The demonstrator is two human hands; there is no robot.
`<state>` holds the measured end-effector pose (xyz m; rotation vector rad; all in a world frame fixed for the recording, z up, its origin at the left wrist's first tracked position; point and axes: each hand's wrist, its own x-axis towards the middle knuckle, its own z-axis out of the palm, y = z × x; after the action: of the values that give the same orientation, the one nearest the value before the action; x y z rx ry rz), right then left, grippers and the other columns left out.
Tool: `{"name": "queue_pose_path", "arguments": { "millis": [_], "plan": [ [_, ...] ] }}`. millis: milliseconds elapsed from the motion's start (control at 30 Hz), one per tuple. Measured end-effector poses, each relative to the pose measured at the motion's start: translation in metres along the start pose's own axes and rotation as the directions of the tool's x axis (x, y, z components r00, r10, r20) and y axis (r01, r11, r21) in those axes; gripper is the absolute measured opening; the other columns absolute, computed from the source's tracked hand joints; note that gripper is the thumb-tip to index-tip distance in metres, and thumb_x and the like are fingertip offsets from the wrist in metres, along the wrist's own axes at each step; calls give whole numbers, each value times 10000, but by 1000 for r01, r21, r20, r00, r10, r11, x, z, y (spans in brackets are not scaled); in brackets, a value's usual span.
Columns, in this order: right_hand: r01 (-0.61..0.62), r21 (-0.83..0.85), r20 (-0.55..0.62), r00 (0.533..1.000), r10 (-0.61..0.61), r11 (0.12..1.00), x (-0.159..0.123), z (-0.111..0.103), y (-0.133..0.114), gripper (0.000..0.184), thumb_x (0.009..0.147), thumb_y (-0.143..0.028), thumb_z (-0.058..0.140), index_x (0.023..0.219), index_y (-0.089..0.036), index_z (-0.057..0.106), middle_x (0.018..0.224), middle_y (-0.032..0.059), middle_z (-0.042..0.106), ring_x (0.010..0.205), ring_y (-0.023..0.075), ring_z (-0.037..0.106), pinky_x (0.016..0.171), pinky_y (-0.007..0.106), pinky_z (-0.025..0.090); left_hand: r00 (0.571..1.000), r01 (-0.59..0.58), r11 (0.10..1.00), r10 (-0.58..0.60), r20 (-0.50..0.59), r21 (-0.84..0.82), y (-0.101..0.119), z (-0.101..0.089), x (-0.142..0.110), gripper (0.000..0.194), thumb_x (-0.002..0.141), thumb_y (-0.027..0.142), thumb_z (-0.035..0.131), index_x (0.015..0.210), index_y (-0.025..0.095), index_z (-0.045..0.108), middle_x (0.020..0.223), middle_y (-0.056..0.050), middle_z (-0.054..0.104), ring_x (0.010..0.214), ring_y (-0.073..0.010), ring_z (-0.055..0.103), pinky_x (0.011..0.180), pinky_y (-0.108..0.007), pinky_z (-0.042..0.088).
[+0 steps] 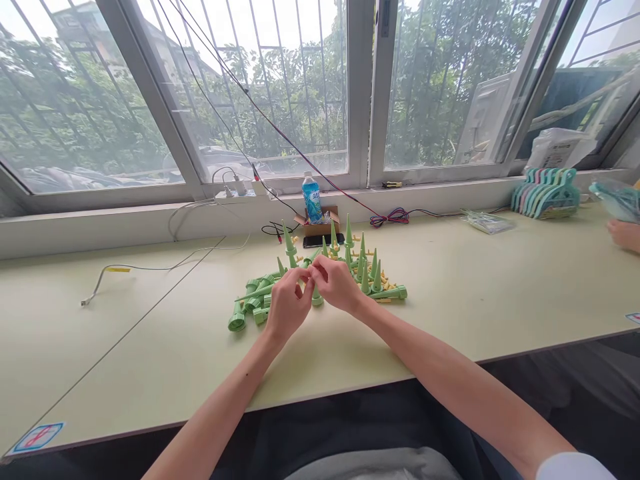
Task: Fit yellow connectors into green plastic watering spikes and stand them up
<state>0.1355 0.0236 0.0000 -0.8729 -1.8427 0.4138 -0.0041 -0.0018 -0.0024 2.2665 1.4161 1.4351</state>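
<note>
My left hand [291, 301] and my right hand [336, 283] meet above the front of a pile of green plastic spikes. Both are closed, with thumbs and fingertips pinched together. What they pinch is small and mostly hidden by the fingers. Just below and between them shows the lower part of a green plastic spike [317, 297]; whether the fingers touch it, I cannot tell. To the left, several green spikes [257, 293] with round ribbed caps lie on their sides. On the right, several cone-shaped spikes [365, 275] stand point up among small yellow plastic pieces [384, 280].
Behind the pile, a blue-labelled bottle [313, 199] stands by a small cardboard box [320, 227] and a dark phone [324, 241]. Cables [390, 217] run along the sill. Teal and pink hangers [545, 195] stand far right, near another person's hand [625, 235]. A loose cable [145, 268] lies left.
</note>
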Motion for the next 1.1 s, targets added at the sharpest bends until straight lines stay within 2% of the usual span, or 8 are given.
{"name": "queue_pose_path", "arguments": {
  "millis": [1100],
  "plan": [
    [11, -5, 6, 1000, -11, 1000, 0, 0, 0, 178, 910, -241, 432, 737, -204, 452, 605, -33, 485, 541, 112, 411, 541, 232, 316, 1000, 9, 1000, -9, 27, -5, 0, 0, 0, 95, 883, 257, 524, 853, 202, 595, 811, -6, 660, 435, -68, 410, 489, -222, 394]
  ]
}}
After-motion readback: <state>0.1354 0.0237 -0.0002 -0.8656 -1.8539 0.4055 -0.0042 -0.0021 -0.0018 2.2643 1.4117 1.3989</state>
